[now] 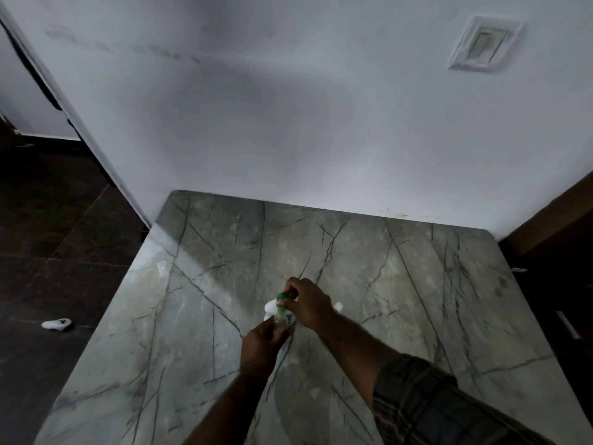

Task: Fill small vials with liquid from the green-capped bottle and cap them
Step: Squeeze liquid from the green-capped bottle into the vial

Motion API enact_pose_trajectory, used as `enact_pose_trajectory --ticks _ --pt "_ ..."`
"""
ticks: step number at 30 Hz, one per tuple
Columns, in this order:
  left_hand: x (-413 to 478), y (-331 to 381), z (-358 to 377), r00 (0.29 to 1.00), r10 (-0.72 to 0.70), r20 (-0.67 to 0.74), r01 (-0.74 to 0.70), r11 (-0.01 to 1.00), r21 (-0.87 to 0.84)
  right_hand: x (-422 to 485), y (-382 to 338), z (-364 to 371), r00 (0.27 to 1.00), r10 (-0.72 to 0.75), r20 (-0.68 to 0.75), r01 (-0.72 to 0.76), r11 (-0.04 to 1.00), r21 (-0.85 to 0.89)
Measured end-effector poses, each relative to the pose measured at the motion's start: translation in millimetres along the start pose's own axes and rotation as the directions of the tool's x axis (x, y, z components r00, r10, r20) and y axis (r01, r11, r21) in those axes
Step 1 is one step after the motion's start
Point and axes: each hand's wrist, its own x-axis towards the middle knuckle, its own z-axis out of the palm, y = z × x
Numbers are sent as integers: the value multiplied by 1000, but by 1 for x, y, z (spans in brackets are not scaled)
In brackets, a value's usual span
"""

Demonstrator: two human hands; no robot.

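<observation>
Clear plastic fills my left hand (260,345), fingers wrapped round the body of the bottle (280,323), over the middle of the marble tabletop (417,284). My right hand (309,305) pinches its green cap (282,297) between thumb and fingertips. If I squeeze the thin body while twisting, I judge liquid could spurt onto the stone. A white shape (270,306), too blurred to name, lies just behind the bottle at 12 o'clock; a slipped cap could knock it. A small white piece (338,305) lies at 3 o'clock of my right hand. Bare slab spreads all round. At 9 o'clock the table edge drops to the dark floor (64,252), and the wall (288,123) closes off 12 o'clock.
</observation>
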Motion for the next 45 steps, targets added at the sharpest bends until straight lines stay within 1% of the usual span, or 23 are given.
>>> enact_pose_trajectory --ticks 4,12,16,20,25,29,34,40,45 --pt "-1 3 1 1000 7 -25 -7 1000 17 2 -4 -5 1000 -4 14 4 999 -39" --pt "-1 3 1 1000 3 -8 -3 1000 26 -4 -7 -5 1000 4 12 -4 999 -33" --pt "-2 6 -1 1000 -4 -6 4 1000 0 -2 -13 -13 999 -16 30 18 999 -39" --pt "-2 8 -2 1000 -3 3 3 1000 2 -5 -12 -12 1000 -20 24 21 999 -34" --pt "-5 7 0 1000 -5 -28 6 1000 26 -11 -10 -9 1000 -30 0 30 999 -27" --pt "-4 10 -1 1000 5 -31 -5 1000 12 -9 -14 -14 999 -40 -13 40 999 -16" --pt "-3 7 1 1000 -3 -10 3 1000 1 -11 -9 -8 999 -38 1 38 999 -4" --pt "-3 13 -3 1000 4 0 -4 1000 -25 -9 -16 -14 999 -35 -10 34 999 -31" --pt "-3 14 -5 1000 16 8 -16 1000 -5 -10 -13 -13 999 -33 0 33 999 -27"
